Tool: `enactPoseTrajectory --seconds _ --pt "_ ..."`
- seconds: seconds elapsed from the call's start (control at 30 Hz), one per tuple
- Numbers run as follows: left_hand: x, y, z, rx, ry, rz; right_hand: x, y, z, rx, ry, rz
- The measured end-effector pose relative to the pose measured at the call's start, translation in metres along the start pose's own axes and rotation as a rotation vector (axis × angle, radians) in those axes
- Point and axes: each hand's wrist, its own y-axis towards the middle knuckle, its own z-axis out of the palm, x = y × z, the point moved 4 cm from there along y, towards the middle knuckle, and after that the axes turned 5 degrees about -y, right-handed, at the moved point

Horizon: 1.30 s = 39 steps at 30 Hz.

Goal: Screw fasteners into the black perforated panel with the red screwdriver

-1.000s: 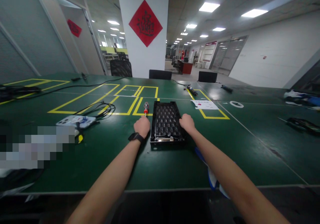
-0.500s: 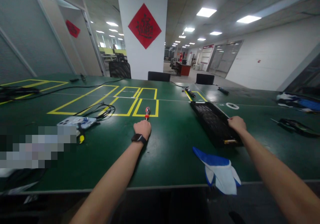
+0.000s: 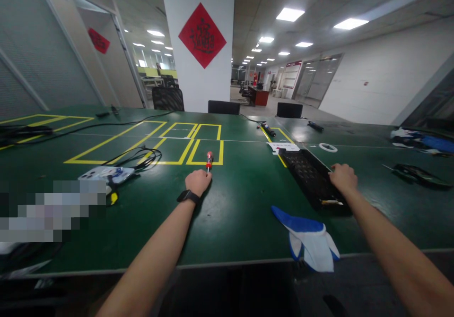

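Observation:
My left hand [image 3: 197,182], wearing a dark watch, is closed at the shaft end of a screwdriver [image 3: 209,158]. Its red handle points away from me, near the yellow tape rectangle; the fingertips are hidden. My right hand [image 3: 344,179] grips the right long edge of a shallow black tray [image 3: 308,177], its fingers curled at the rim. Dark recesses show inside the tray, and a pale strip is at its near end. A white paper label [image 3: 282,148] lies at the tray's far end. Nearer to me is a blue and white glove [image 3: 310,236].
Yellow tape [image 3: 222,151] marks rectangles on the green table [image 3: 241,227]. A white ring [image 3: 328,148] and a black tool [image 3: 422,175] lie to the right. At left are coiled black cables [image 3: 149,156] and a pale case [image 3: 106,173]. A dark cylindrical tool [image 3: 268,130] lies farther back.
The black tray has slid right with my right hand, uncovering more of the white label and yellow tape. My left hand has shifted slightly left, its fingers still closed at the screwdriver.

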Motion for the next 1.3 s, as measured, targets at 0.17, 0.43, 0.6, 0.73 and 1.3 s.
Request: enactPoseTrajectory --seconds 0.17,0.43,0.6,0.73,1.3 --pt "-0.001 0.001 0.0 -0.02 -0.004 -0.001 0.031 -0.041 -0.021 0.522 -0.046 -0.291" --pt "0.008 0.004 -0.003 0.001 0.022 0.105 0.038 -0.073 -0.011 0.783 0.026 -0.361" --pt "0.011 0.003 -0.002 -0.002 0.019 0.105 0.042 -0.074 -0.005 0.824 0.088 -0.243" --pt "0.011 0.002 -0.003 0.014 0.008 0.103 0.046 -0.077 -0.012 0.835 0.039 -0.205" --pt "0.013 0.003 -0.004 0.034 -0.027 0.117 0.013 -0.054 -0.008 0.543 -0.042 -0.276"
